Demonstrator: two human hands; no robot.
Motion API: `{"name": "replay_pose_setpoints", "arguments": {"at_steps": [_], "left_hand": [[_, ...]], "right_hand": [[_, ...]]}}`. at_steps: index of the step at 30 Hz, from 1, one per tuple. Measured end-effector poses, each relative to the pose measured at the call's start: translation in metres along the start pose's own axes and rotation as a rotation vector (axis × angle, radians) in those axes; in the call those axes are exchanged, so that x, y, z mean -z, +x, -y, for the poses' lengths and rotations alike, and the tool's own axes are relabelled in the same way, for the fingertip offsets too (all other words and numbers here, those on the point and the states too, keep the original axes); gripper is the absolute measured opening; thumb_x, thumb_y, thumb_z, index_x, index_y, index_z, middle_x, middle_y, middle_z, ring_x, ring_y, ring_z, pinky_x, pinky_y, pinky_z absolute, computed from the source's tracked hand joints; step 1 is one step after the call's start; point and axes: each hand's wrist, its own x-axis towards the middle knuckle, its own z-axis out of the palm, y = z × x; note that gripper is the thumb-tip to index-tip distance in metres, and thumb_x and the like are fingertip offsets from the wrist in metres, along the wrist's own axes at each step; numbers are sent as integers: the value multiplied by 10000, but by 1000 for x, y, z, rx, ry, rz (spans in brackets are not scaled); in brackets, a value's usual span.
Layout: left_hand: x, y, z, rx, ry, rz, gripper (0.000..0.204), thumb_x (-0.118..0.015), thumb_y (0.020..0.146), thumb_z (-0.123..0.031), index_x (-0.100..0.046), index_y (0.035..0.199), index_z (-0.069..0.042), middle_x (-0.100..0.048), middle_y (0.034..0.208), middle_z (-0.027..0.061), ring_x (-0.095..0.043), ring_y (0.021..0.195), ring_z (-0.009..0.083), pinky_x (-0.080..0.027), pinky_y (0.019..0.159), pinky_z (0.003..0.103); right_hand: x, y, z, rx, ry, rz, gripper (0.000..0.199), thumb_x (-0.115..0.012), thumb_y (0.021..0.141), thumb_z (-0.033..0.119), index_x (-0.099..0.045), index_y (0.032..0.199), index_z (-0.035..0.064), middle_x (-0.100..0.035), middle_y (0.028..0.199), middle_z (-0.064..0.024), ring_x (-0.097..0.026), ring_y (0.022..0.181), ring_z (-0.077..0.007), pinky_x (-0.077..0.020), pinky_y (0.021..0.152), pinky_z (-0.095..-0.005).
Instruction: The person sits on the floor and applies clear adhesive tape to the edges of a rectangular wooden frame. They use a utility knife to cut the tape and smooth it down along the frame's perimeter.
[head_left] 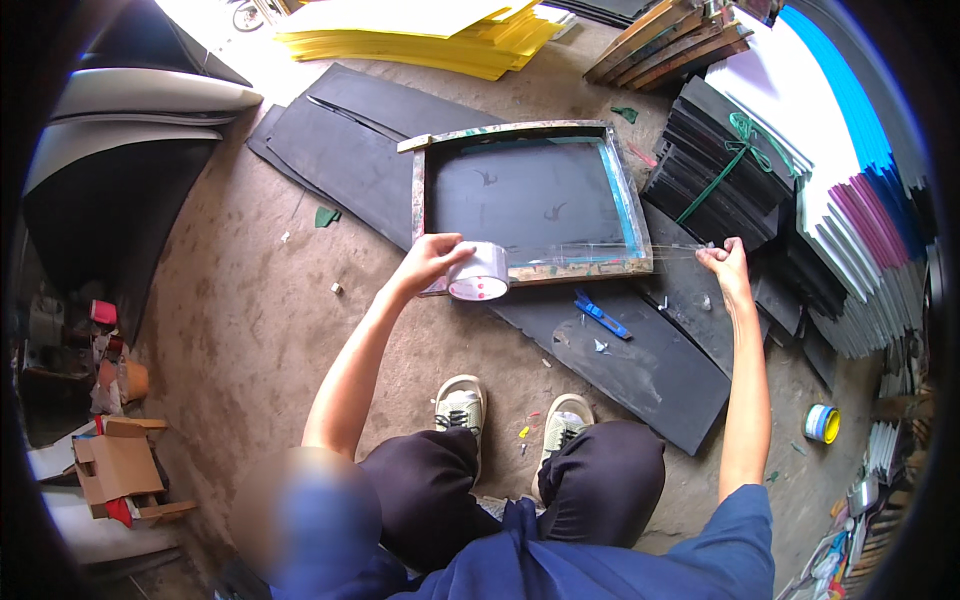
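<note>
My left hand (428, 262) is closed around the edge of a wide roll of clear packing tape (478, 272), at the near left corner of a wooden screen-printing frame (632, 190). A pulled-out strip of tape (588, 252) stretches to the right along the frame's near side. Its end is pinched in the fingers of my right hand (728, 265), just beyond the near right corner. Dark mesh (515, 195) fills the frame, with blue-green bands along its inner edges. Whether the strip touches the wood, I cannot tell.
Black foam sheets (350, 115) lie beneath the frame. A blue utility knife (602, 315) rests on them. Green string ties a black stack (725, 165) at right. Yellow sheets (420, 45) lie at the back, a yellow can (822, 424) at right, a cardboard box (118, 465) at left.
</note>
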Motion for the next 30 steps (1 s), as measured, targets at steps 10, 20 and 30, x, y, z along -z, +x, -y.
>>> {"name": "replay_pose_setpoints", "arguments": {"at_steps": [10,20,30], "left_hand": [[-8,-15,20,-91,1040,-149,420,-532,818,-441,-555,640,-61,-537,510,153,-589,542,301,-489,515,369],[14,-20,42,84,-364,-230,421,-438,918,-367,-577,752,-6,-508,627,-73,-421,546,14,-349,478,197],[30,-30,60,128,435,-317,417,-423,917,-330,-556,661,-31,-529,515,55,-512,472,158,-420,467,301]], "right_hand": [[-12,0,-3,92,-165,-61,435,-714,681,35,-338,899,59,-593,739,-81,-564,712,-120,-441,678,-255],[2,23,-36,-27,-109,-66,455,-705,697,25,-326,950,24,-612,804,-122,-581,763,-138,-444,710,-244],[-9,31,-30,-5,-207,-99,461,-698,704,59,-359,1010,-7,-609,788,-105,-579,784,-142,-425,764,-264]]}}
